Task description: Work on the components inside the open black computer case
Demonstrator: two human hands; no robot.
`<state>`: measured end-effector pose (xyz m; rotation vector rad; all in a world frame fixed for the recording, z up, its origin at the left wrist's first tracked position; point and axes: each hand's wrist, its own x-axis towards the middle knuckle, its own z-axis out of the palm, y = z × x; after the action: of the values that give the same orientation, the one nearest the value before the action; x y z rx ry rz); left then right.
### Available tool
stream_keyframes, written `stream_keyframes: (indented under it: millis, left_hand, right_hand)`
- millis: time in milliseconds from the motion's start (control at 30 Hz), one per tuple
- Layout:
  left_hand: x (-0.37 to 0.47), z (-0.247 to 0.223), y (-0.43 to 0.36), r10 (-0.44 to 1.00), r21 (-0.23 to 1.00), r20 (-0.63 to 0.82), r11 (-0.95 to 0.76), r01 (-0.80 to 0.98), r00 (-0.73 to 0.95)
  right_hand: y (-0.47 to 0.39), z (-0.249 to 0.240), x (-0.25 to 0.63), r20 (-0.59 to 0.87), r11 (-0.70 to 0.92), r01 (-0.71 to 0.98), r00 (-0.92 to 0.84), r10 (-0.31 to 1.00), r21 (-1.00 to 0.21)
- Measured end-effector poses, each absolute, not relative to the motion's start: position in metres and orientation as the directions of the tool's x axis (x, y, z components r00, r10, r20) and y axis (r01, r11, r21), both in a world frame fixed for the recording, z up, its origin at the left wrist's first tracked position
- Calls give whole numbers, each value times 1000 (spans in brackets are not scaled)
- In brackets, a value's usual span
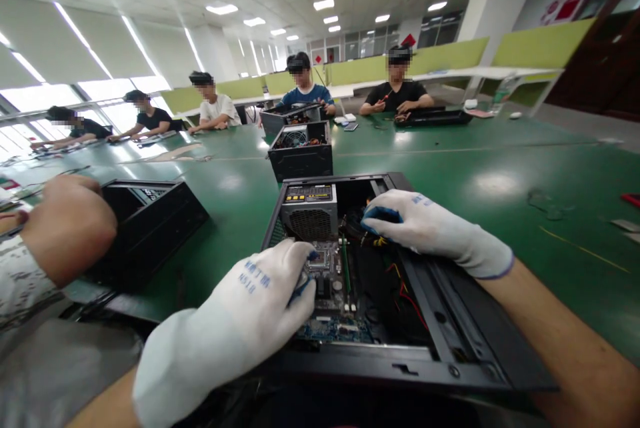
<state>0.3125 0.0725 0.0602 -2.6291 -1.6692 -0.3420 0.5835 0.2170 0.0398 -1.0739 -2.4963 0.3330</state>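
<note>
An open black computer case (370, 355) lies on its side in front of me, its inside facing up. My left hand (255, 301), in a white glove with blue fingertips, is over the motherboard (325, 288) with its fingers bent together; whatever they hold is hidden. A grey power supply (311, 211) sits at the far left of the case, just beyond that hand. My right hand (410, 221), gloved the same way, reaches over the right side of the case. Its thumb and fingers close on a bundle of dark cables (354, 220). A green memory stick (345, 265) stands between the hands.
Another open case (150, 228) stands at left, beside a neighbour's blurred arm (70, 228). Farther off is a black case (301, 151) on the green table (480, 181). Several people work along the far side. A yellow wire (583, 248) lies at right.
</note>
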Motion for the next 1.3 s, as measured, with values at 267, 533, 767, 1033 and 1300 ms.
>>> stream_keyframes:
  millis: [267,533,767,1033,1300]
  left_hand:
    - [341,36,165,873,-85,-319,-413,907,368]
    - [348,5,216,824,-178,-454,-455,872,338]
    - [350,-4,220,779,-156,-489,-522,839,393]
    - [345,-11,223,784,-182,-496,-514,839,373]
    - [349,-13,229,790,-185,-503,-495,849,351]
  right_hand:
    - [216,40,582,299,747,577,-686,663,-331]
    - [214,38,583,319,772,568,-704,635,-283]
    - [210,40,582,318,778,581,-711,627,-237]
    - [208,43,581,298,775,596,-716,631,-211]
    - [209,42,580,302,779,591,-718,627,-210]
